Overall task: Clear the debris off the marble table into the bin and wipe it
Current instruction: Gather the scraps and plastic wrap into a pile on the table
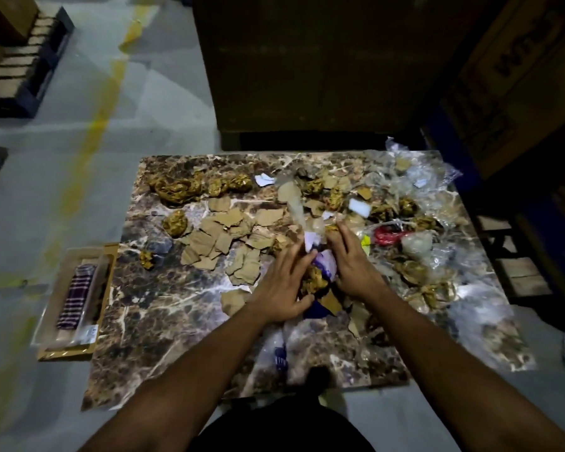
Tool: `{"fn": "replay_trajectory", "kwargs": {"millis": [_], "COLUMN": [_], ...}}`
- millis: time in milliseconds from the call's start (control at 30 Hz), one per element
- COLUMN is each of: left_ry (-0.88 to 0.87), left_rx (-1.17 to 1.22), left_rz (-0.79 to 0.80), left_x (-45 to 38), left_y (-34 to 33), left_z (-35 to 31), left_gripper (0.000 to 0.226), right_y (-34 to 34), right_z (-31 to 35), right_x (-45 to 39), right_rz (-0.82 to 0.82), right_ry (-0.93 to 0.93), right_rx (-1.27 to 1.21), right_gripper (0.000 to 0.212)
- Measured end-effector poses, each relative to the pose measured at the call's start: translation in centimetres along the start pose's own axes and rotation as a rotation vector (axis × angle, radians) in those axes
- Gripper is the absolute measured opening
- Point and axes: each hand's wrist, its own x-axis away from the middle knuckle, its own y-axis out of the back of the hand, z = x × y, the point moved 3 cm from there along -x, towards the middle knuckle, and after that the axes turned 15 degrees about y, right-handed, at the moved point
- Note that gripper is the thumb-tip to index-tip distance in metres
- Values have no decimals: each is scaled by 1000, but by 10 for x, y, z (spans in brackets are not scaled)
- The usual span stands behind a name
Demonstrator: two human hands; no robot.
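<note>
The brown marble table [163, 314] is strewn with debris: torn cardboard scraps [229, 233], crumpled golden-brown paper balls [177, 189], clear plastic wrap [415, 177] and a red item [387, 236]. My left hand [282, 288] and my right hand [353, 265] press from both sides on a small heap [318, 275] of crumpled paper, white and purple plastic and cardboard near the table's middle. Left fingers are spread against the heap; right fingers reach over its top. No bin is in view.
A shallow tray [75, 298] with a striped cloth [75, 295] lies on the floor at the table's left edge. Large cardboard boxes [307, 60] stand behind the table and at the right. A pallet [23, 66] sits at the far left.
</note>
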Motion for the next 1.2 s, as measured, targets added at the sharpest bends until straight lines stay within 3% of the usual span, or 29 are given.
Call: {"fn": "replay_trajectory", "kwargs": {"millis": [100,200,300,533,633,733,967,1200], "left_ry": [22,43,51,182,310,327,308,298], "left_rx": [-193,-150,-123,-176,-119,-114,-124,-158], "left_rz": [99,90,57,28,79,121,56,61], "left_x": [2,2,6,57,99,132,113,84], "left_y": [-18,-10,3,15,2,-17,-34,-34], "left_z": [8,9,14,44,61,63,40,18], "left_gripper": [85,83,85,102,112,109,94,82], "right_y": [-2,10,30,61,51,30,-23,-31], "right_z": [-16,-23,-17,12,29,41,43,43], "right_x": [8,3,-2,44,92,147,183,157], "right_rz": [128,258,285,-6,-113,-211,72,105], "right_ry": [-106,-95,-77,-280,-286,-319,-585,-581], "right_rx": [54,87,39,-184,-81,92,248,245], "right_gripper": [92,108,104,90,79,78,87,95]}}
